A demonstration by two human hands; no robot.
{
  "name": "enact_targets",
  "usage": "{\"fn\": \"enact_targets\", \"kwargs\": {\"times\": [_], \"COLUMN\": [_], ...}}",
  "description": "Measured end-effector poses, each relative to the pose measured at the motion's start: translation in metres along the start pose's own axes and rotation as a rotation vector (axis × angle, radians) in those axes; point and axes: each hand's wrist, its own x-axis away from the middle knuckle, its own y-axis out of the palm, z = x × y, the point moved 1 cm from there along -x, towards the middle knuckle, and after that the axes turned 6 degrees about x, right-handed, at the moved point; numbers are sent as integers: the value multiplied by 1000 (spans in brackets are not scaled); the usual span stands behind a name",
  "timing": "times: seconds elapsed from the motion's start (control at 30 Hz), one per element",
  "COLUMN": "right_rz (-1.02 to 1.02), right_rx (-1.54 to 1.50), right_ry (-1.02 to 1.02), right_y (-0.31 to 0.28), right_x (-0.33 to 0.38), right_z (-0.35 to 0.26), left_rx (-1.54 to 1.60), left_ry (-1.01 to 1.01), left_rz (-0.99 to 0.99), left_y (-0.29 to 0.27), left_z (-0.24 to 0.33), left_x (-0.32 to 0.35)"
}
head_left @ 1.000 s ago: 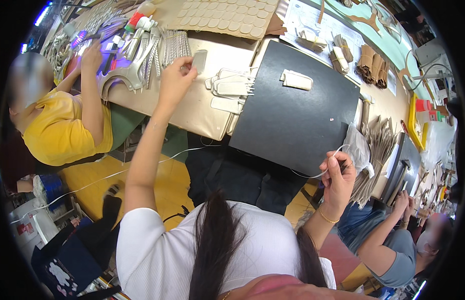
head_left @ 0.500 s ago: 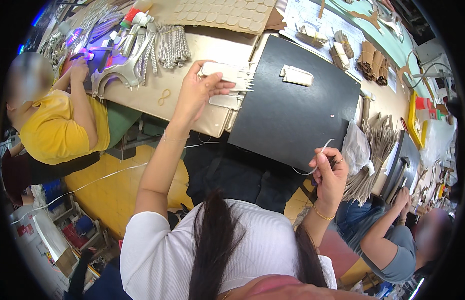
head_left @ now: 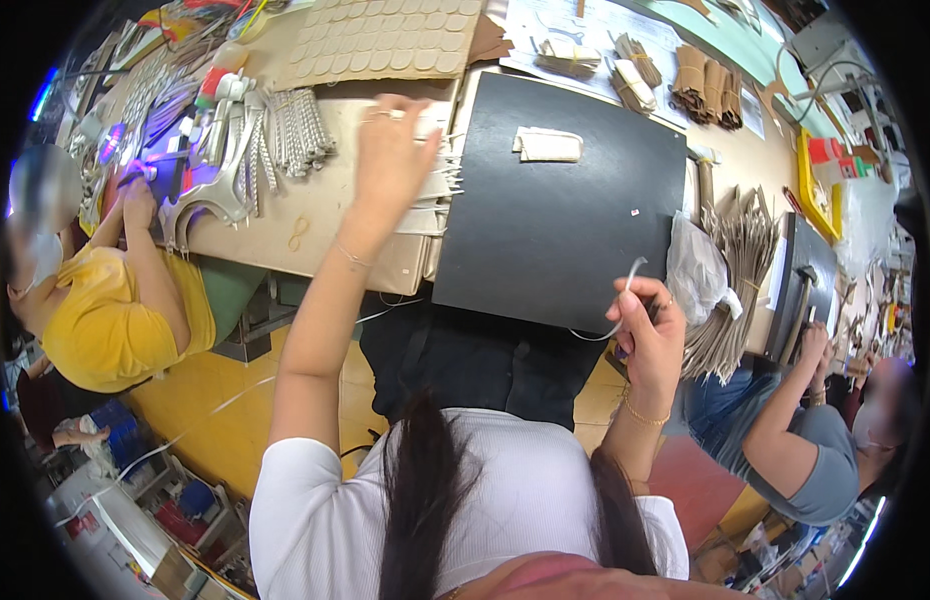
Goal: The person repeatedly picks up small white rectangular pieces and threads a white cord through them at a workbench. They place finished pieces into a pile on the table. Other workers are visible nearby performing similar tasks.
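Observation:
My left hand (head_left: pixel 393 165) is stretched over a row of white strap-like pieces (head_left: pixel 425 216) with thin ends, beside the left edge of a black board (head_left: pixel 555 235). Its thumb stands apart from the fingers, and I make out nothing held in it; the fingertips are partly blurred. At the board's near right corner, my right hand (head_left: pixel 650 335) pinches a thin whitish strip (head_left: pixel 636 268) between thumb and fingers. The strip curves up above the hand, and its other end hangs to the left. A small folded white bundle (head_left: pixel 548 145) lies on the far part of the board.
A plastic bag (head_left: pixel 695 265) and a bundle of grey-beige strips (head_left: pixel 735 260) lie right of the board. Rolled brown pieces (head_left: pixel 705 85) sit beyond it. A sheet of beige ovals (head_left: pixel 380 40) and braided straps (head_left: pixel 298 130) are at far left. Co-workers sit on both sides.
My left hand has moved farther over the white pieces, and its palm has turned down. My right hand keeps its pinch on the strip. The whole view has shifted slightly.

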Motion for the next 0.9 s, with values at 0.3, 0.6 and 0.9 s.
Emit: {"fn": "enact_targets", "kwargs": {"times": [0.3,0.6,0.9], "right_rz": [-3,39,39], "right_rx": [-8,-59,-77], "right_ry": [-73,-26,-90], "right_y": [-5,-14,-17], "right_x": [4,1,3], "right_z": [-6,6,1], "left_rx": [287,173,243], "left_ry": [230,333,409], "left_rz": [-275,-170,-188], "left_y": [64,60,32], "left_z": [70,75,88], "left_x": [-21,-9,7]}}
